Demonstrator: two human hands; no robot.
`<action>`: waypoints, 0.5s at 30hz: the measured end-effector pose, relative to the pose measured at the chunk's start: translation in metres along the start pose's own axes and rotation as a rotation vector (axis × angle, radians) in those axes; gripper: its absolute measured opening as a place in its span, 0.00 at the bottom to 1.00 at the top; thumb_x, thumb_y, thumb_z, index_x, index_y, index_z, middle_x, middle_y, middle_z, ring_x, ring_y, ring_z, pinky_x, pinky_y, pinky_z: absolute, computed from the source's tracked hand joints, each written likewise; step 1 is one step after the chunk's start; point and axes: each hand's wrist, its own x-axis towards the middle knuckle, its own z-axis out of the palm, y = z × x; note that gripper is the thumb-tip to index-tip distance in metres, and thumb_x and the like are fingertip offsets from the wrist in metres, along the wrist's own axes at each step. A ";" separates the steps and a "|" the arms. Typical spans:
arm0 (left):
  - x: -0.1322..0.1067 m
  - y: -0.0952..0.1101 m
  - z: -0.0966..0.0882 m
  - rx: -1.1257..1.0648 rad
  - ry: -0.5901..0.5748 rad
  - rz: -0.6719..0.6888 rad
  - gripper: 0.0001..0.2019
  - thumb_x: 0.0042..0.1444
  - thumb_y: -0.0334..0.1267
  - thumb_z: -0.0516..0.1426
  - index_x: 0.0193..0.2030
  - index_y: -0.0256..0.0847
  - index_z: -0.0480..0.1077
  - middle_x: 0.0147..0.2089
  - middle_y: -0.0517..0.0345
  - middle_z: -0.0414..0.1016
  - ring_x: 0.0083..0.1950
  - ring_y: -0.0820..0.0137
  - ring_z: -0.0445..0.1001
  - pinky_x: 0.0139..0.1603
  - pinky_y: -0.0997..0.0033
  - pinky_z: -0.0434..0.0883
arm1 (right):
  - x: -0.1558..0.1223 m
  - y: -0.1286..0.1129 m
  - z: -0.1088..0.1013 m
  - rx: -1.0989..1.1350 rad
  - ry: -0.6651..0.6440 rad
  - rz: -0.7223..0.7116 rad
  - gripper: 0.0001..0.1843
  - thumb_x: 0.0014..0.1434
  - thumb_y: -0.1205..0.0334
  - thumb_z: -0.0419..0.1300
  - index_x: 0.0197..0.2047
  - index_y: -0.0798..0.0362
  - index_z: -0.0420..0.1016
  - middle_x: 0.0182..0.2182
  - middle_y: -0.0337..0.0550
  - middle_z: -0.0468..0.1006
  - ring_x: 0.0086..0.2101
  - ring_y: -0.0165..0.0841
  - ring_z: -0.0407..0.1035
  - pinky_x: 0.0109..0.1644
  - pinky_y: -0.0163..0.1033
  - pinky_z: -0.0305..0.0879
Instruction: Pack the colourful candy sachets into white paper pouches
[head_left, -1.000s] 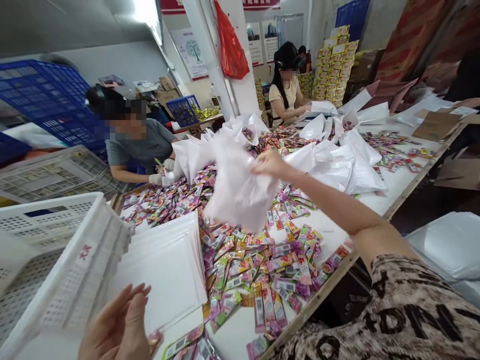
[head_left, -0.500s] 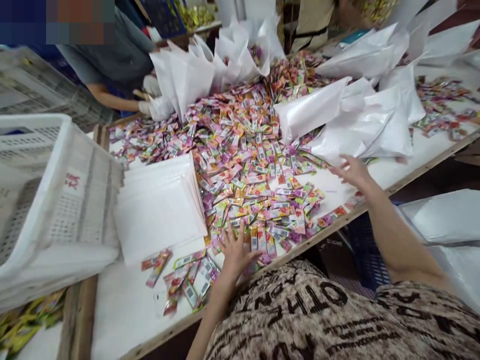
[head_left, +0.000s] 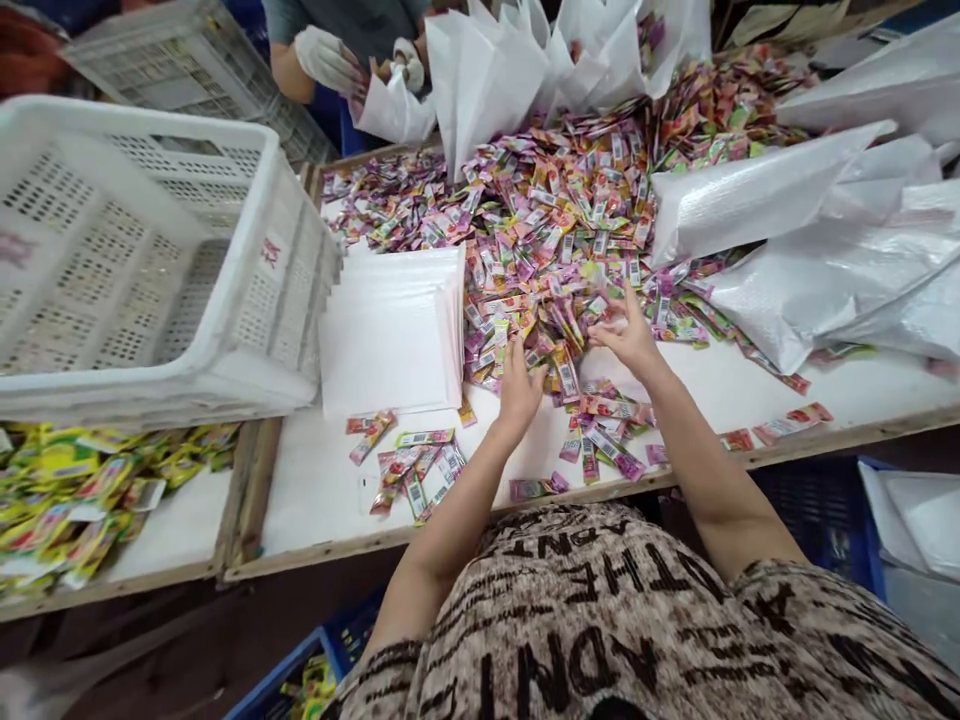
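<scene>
A big heap of small colourful sachets point(head_left: 555, 230) covers the white table point(head_left: 750, 390). My left hand point(head_left: 519, 385) rests on the near edge of the heap with its fingers curled into the sachets. My right hand point(head_left: 626, 335) lies beside it on the heap, fingers spread over the sachets. A stack of flat white envelopes point(head_left: 390, 335) lies left of my left hand. Several loose sachets point(head_left: 409, 465) lie near the table's front edge.
A white perforated crate point(head_left: 150, 250) stands at the left, leaning over the table. Filled white bags point(head_left: 787, 240) lie at the right. Across the table a person's gloved hands point(head_left: 330, 60) hold a white bag. Yellow-green packets point(head_left: 82, 490) lie at lower left.
The white bag left my right hand and now lies at the right. Both hands came together on the near edge of the sachet heap. The view tilted down.
</scene>
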 end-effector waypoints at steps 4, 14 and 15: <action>-0.058 -0.032 -0.050 0.048 -0.189 0.126 0.30 0.63 0.49 0.61 0.68 0.40 0.62 0.64 0.40 0.71 0.67 0.53 0.68 0.68 0.52 0.67 | -0.067 -0.005 -0.040 -0.453 -0.306 -0.110 0.49 0.58 0.47 0.66 0.78 0.40 0.50 0.57 0.52 0.67 0.50 0.46 0.70 0.53 0.51 0.73; -0.083 -0.022 0.008 0.169 -0.312 0.014 0.15 0.67 0.49 0.57 0.49 0.41 0.74 0.46 0.46 0.80 0.44 0.60 0.79 0.42 0.66 0.72 | -0.079 0.059 0.004 -0.724 -0.150 -0.089 0.52 0.57 0.39 0.65 0.77 0.50 0.54 0.51 0.60 0.66 0.52 0.57 0.68 0.54 0.61 0.69; -0.064 -0.018 0.013 0.165 -0.220 0.077 0.14 0.69 0.46 0.55 0.52 0.40 0.74 0.48 0.45 0.80 0.47 0.60 0.79 0.43 0.65 0.72 | -0.060 0.048 0.010 -0.693 -0.064 -0.151 0.54 0.58 0.39 0.65 0.78 0.53 0.49 0.55 0.66 0.64 0.55 0.59 0.66 0.56 0.61 0.69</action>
